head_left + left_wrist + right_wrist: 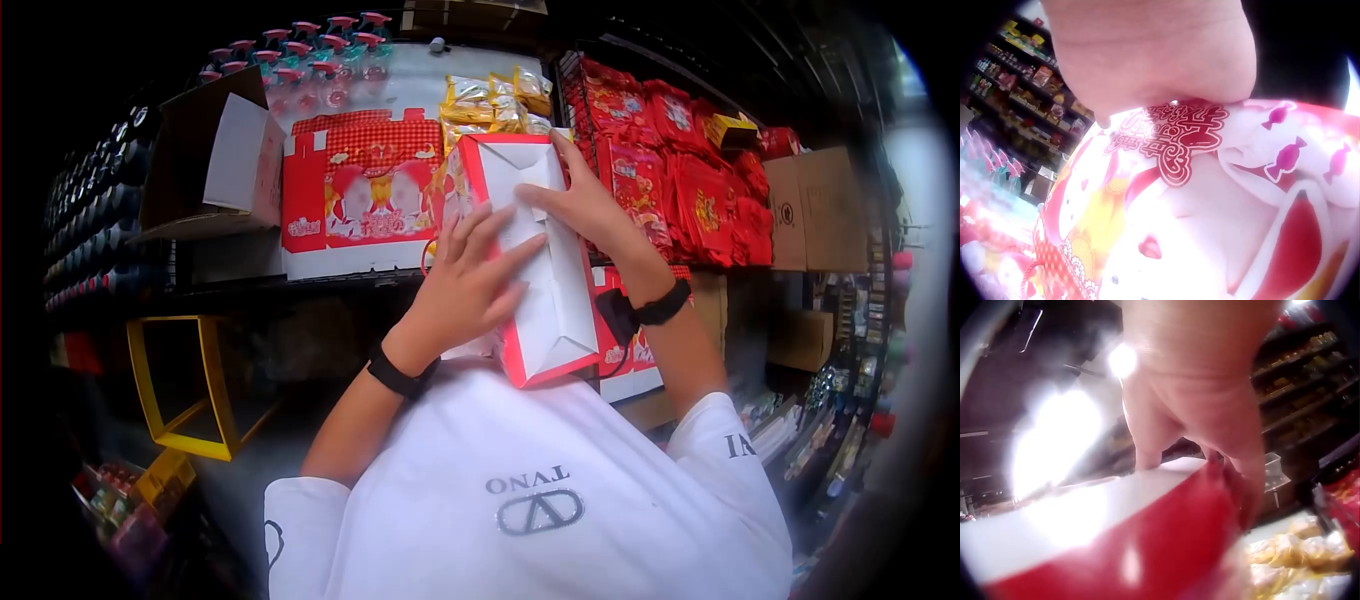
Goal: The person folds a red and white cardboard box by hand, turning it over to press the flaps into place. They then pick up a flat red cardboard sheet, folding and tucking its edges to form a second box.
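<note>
A red and white cardboard gift box (553,290) stands on end against the person's front, its white folded bottom flaps facing up. The left hand (470,275) lies with extended, spread fingers across the flaps. In the left wrist view the heel of that hand (1154,56) is right at the printed side of the box (1204,212), with cartoon figures and candies. The right hand (590,205) holds the far end, thumb on the white flaps and fingers over the edge. From the right wrist, this hand (1197,419) straddles the box's red side (1147,550).
Flat printed red cartons (370,190) lie on the table, left of the box. Behind are gold snack packets (490,100) and spray bottles (330,75). Red bags (690,170) fill a rack at right. An opened brown carton (190,150) stands left, a yellow frame (185,440) below.
</note>
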A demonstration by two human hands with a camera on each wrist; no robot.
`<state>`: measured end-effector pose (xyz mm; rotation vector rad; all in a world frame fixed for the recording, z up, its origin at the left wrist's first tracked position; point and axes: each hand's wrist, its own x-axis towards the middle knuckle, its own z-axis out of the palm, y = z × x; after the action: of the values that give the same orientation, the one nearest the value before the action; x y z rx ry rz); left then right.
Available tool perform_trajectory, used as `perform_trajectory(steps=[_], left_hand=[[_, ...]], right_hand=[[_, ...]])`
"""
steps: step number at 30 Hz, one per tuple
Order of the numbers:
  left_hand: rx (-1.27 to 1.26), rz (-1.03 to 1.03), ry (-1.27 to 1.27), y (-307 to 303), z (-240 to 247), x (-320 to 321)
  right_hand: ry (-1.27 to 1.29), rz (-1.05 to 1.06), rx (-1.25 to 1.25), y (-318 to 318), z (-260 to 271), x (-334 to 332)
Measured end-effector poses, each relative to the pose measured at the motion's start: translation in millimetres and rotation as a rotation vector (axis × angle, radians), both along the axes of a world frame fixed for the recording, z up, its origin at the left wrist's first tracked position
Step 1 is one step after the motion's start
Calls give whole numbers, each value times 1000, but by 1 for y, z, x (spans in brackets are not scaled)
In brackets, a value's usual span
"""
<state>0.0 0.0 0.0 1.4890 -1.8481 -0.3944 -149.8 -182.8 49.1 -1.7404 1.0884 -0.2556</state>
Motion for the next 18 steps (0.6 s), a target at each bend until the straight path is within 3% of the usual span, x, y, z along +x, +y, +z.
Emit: perform_trajectory(steps=[5, 11, 17, 18], left_hand=[[-22, 9, 55, 5, -4, 5], [83, -49, 82, 5, -1, 9], [182, -29, 256, -1, 2, 33], [212, -31, 411, -5, 5, 34]], right_hand=[[-228, -108, 229, 0, 0, -1], [-203, -117, 176, 7, -12, 8], [-187, -44, 575, -2, -5, -6], [-251, -84, 563, 3, -16, -7]])
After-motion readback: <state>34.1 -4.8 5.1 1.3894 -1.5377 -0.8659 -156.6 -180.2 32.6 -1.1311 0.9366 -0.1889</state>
